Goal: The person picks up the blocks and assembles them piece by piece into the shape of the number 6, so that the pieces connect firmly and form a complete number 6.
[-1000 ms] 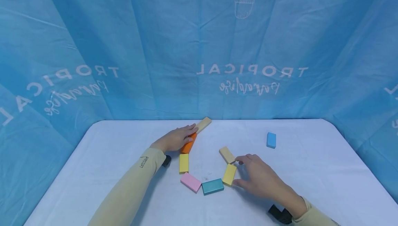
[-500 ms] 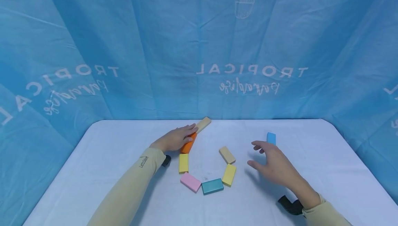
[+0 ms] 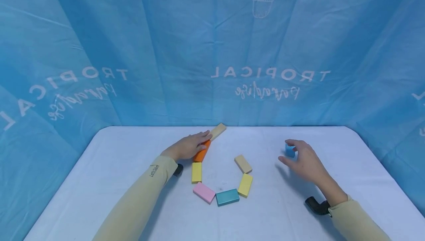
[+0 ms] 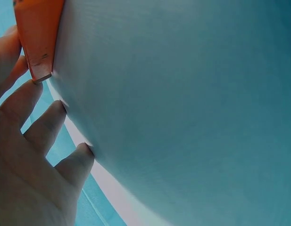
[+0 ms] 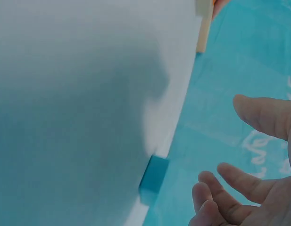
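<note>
In the head view my left hand (image 3: 187, 147) rests at an orange block (image 3: 201, 153), its thumb lying over the block. Its fingers reach towards a long wooden block (image 3: 217, 132). The left wrist view has the orange block (image 4: 39, 37) by the thumb and nearest fingers, with the other fingertips spread along the white surface. My right hand (image 3: 307, 161) hovers by a blue block (image 3: 290, 150), thumb and fingers apart, nothing held. Fingers partly cover that block in the head view. In the right wrist view the blue block (image 5: 153, 179) sits apart from the fingers.
A curved row holds a yellow block (image 3: 196, 173), a pink block (image 3: 204, 192), a teal block (image 3: 227, 197), a second yellow block (image 3: 245, 185) and a short wooden block (image 3: 243, 164). A blue printed curtain (image 3: 186, 49) hangs behind the white table (image 3: 116, 160).
My right hand has moved from beside the right-hand yellow block, away to the right and farther back, up to the blue block. The left hand stays at the orange block.
</note>
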The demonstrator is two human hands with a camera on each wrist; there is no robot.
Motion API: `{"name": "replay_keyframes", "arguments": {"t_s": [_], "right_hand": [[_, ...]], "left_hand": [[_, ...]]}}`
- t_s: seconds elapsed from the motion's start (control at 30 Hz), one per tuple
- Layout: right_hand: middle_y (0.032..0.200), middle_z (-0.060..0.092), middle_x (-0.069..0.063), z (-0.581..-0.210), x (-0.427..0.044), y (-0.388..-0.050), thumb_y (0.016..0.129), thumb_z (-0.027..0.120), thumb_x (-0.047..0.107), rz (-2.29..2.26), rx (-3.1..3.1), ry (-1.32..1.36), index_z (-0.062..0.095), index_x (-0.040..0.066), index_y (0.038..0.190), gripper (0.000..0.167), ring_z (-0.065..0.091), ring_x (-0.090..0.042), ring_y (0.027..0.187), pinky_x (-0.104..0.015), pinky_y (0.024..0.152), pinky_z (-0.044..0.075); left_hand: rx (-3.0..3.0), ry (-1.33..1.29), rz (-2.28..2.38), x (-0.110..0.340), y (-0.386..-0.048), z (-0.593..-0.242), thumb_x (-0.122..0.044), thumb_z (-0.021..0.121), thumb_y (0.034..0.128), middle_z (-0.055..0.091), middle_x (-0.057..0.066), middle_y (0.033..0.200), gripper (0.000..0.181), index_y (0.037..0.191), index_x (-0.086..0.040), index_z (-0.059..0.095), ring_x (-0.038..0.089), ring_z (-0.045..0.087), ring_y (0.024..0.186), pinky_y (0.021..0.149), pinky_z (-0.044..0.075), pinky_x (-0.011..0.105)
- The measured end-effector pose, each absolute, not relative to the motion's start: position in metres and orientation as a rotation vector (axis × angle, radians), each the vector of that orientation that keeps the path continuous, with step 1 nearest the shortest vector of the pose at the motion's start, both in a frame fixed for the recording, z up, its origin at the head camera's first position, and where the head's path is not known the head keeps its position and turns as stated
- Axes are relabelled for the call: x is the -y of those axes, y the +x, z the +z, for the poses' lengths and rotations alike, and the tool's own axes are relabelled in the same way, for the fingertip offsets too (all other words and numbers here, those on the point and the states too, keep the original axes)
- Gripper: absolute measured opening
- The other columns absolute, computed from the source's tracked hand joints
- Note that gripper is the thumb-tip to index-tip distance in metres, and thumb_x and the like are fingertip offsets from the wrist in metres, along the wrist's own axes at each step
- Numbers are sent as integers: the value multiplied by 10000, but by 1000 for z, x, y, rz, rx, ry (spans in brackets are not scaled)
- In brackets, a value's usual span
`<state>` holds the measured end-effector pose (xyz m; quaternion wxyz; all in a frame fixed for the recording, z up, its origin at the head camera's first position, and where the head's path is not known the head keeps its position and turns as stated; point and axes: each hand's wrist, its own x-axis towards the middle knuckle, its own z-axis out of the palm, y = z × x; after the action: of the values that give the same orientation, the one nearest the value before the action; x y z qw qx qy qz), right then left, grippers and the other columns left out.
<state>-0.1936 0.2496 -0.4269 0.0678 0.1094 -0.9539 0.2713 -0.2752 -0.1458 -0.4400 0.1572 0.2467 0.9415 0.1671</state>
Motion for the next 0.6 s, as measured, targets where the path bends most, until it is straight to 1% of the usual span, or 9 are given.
{"name": "replay_keyframes", "arguments": {"t_s": [0.27, 0.47, 0.6], "right_hand": [[1358, 457, -372, -432, -261, -208, 906, 748, 296, 803, 2948, 195, 483, -109, 1392, 685, 517, -510, 1154, -624, 881, 506], [1366, 418, -412, -433, -265, -216, 908, 729, 325, 778, 3017, 110, 455, -112, 1408, 718, 410, -565, 1223, -693, 933, 447], [1375, 398, -421, -433, -269, -222, 906, 726, 342, 791, 3068, 81, 441, -106, 1420, 739, 381, -578, 1244, -704, 946, 431]], "left_hand": [[-2702, 715, 478, 145, -276, -438, -274, 483, 1079, 222, 44, 1664, 555, 1594, -169, 306, 266, 207, 1524, 1227, 177, 491], [-2704, 691, 464, 144, -274, -438, -294, 489, 1075, 225, 26, 1663, 560, 1594, -190, 306, 254, 215, 1523, 1229, 180, 470], [-2707, 673, 461, 144, -273, -437, -302, 497, 1072, 232, 20, 1661, 564, 1593, -199, 309, 254, 225, 1520, 1228, 187, 467]]}}
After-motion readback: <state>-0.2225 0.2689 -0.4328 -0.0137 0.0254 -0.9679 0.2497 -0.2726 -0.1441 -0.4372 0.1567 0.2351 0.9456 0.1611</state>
